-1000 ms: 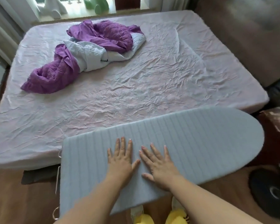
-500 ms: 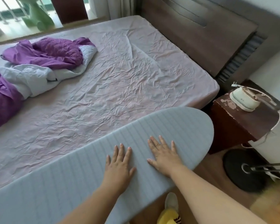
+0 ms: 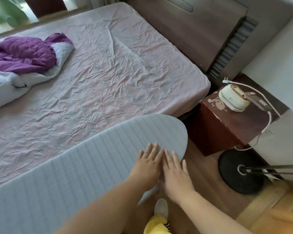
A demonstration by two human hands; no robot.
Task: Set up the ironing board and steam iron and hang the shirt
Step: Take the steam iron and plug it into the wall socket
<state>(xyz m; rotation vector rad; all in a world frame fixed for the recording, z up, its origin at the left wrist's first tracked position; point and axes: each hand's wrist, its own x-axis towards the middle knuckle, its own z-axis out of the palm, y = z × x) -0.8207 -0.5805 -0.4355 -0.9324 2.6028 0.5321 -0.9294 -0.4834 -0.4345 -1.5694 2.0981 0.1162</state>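
two hands lie flat on the ironing board (image 3: 85, 159) near its rounded end — the left hand (image 3: 146, 166) with fingers straight and spread on the pale blue striped cover, the right hand (image 3: 175, 174) just beside it, fingers straight, its outer edge reaching past the board's rim; neither grips anything. the board runs alongside the bed (image 3: 108, 68), its rounded tip near the dark red bedside stand (image 3: 227, 125). the small white steam iron (image 3: 233, 98) sits on that stand, its pale cord (image 3: 269, 119) looping off the side. a purple and white quilt (image 3: 24, 54) lies crumpled on the bed — well apart from the board. a black round base (image 3: 238, 171) rests on the wooden floor.
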